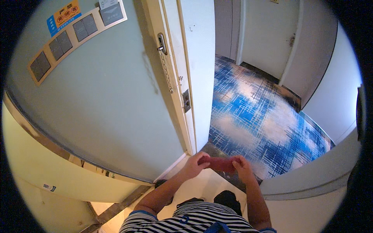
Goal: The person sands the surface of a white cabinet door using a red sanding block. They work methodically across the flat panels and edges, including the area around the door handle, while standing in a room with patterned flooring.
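A folded dark red cloth (220, 164) is stretched between my two hands, in front of my body and above the dark door threshold. My left hand (194, 166) grips its left end, with fingers curled over it. At the other end, my right hand (241, 167) pinches the cloth between thumb and fingers. Just beyond my hands stands the white door frame (186, 131) with a metal strike plate (186, 101). A door chain (166, 71) hangs down from its metal mount (161, 43) on the frame.
Left of the frame is a pale wall (110, 99) with a long switch panel (60, 43) and an orange-and-blue sign (64, 17). Past the doorway lies a blue patterned carpet (250, 113), with another closed door (268, 38) across it. A pale door (309, 177) curves along the right.
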The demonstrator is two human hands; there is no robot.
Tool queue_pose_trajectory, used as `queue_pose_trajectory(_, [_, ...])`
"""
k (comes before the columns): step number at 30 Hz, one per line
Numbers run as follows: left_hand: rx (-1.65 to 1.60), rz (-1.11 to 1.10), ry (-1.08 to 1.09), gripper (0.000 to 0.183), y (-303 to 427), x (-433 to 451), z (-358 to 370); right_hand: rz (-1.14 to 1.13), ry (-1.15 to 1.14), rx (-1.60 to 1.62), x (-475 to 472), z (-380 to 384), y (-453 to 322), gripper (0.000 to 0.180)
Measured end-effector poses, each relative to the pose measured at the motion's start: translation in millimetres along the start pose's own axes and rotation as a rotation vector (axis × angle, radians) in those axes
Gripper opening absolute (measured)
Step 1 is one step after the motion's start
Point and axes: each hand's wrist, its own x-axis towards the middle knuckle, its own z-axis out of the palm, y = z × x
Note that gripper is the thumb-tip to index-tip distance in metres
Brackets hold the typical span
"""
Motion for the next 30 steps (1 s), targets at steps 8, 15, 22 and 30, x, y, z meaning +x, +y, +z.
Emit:
queue_pose_trajectory(8, [0.038, 0.126, 0.531, 0.021, 43, 98, -58, -0.508, 0.064, -0.253, 181, 8, -86, 0.016])
queue_pose_trajectory(15, [0.664, 0.574, 1.144, 0.032, 131, 252, -110, -0.635, 0.096, 0.119, 328, 13, -202, 0.014])
queue_pose_trajectory(22, [1.513, 0.808, 1.329, 0.027, 143, 325, -160, -0.993, 0.270, 0.191, 427, 47, -247, 0.017])
queue_pose_trajectory(30, [1.792, 0.581, 1.466, 0.025, 147, 322, -151, -1.457, 0.437, -0.128, 434, 69, -234, 0.022])
